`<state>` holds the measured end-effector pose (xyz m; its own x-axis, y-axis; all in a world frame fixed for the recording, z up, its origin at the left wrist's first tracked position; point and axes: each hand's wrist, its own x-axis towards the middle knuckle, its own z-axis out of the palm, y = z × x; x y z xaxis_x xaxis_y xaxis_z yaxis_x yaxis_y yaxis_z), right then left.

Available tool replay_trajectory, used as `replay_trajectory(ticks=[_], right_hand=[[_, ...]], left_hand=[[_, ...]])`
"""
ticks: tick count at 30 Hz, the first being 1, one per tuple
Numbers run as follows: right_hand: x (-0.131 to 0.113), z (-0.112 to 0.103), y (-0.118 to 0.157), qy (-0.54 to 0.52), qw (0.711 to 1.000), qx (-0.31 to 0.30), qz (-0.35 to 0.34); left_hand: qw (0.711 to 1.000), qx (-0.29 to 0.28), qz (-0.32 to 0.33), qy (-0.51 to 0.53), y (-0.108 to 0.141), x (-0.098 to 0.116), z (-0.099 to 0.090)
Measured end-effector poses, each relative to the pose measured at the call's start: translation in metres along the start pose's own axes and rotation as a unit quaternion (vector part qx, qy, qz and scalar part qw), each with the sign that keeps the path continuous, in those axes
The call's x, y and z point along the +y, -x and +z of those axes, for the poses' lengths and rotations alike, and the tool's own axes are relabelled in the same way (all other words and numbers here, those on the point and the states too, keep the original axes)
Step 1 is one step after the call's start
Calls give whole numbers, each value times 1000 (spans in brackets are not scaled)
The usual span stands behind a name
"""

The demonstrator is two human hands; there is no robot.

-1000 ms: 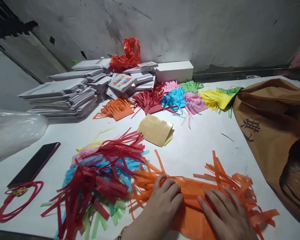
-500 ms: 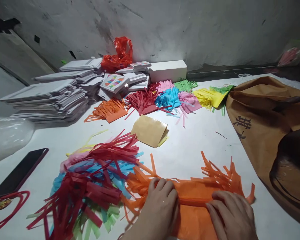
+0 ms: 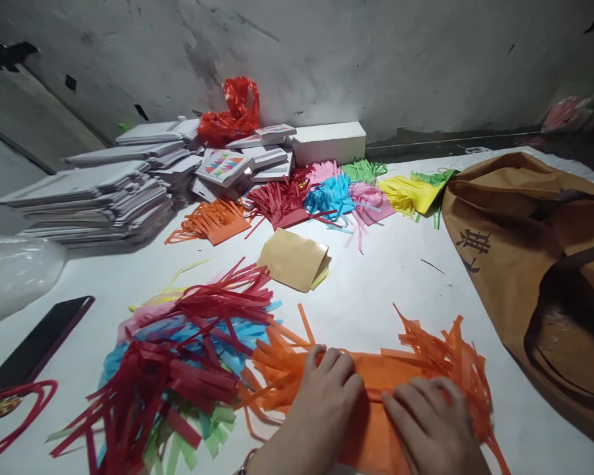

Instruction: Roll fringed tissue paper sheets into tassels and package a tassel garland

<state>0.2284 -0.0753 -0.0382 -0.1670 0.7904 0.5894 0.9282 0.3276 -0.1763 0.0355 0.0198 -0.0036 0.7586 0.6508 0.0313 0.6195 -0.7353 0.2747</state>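
Note:
Orange tissue paper (image 3: pixel 376 369) with fringed ends lies on the white table at the bottom centre, a narrow fold running across its middle. My left hand (image 3: pixel 329 389) grips the left part of this fold, fingers curled on it. On the right part of the fold, my right hand (image 3: pixel 428 415) pinches the paper with bent fingers. Orange strips fan out beyond both hands. Left of my left hand is a pile of fringed tissue, with dark red (image 3: pixel 163 376), blue (image 3: pixel 228 340), pink and green strips. A folded tan paper (image 3: pixel 293 259) lies beyond the hands.
Stacks of flat white boxes (image 3: pixel 99 198) and a red plastic bag (image 3: pixel 232 112) stand at the back left. Small fringed bundles (image 3: pixel 330 194) line the back. A brown bag (image 3: pixel 525 264) covers the right side. A phone (image 3: pixel 39 343) and red cord (image 3: pixel 42 402) lie left.
My right hand has moved left along the fold, closer to my left hand, which has shifted slightly right. The fringe at the right has spread lower. The view has shifted slightly.

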Motion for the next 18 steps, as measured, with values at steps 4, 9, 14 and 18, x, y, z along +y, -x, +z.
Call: replay_trajectory(ticks=[4, 9, 14, 18], right_hand=[[-9, 9, -4, -62, 998, -9, 12], [-11, 12, -16, -99, 994, -27, 33], [-18, 18, -27, -110, 994, -22, 11], [-20, 23, -22, -113, 993, -30, 26]], left_hand=[[999, 5, 23, 27, 3, -2, -6], [997, 39, 59, 15, 4, -5, 4], [995, 57, 36, 71, 3, -5, 9], [986, 80, 44, 136, 5, -6, 7]])
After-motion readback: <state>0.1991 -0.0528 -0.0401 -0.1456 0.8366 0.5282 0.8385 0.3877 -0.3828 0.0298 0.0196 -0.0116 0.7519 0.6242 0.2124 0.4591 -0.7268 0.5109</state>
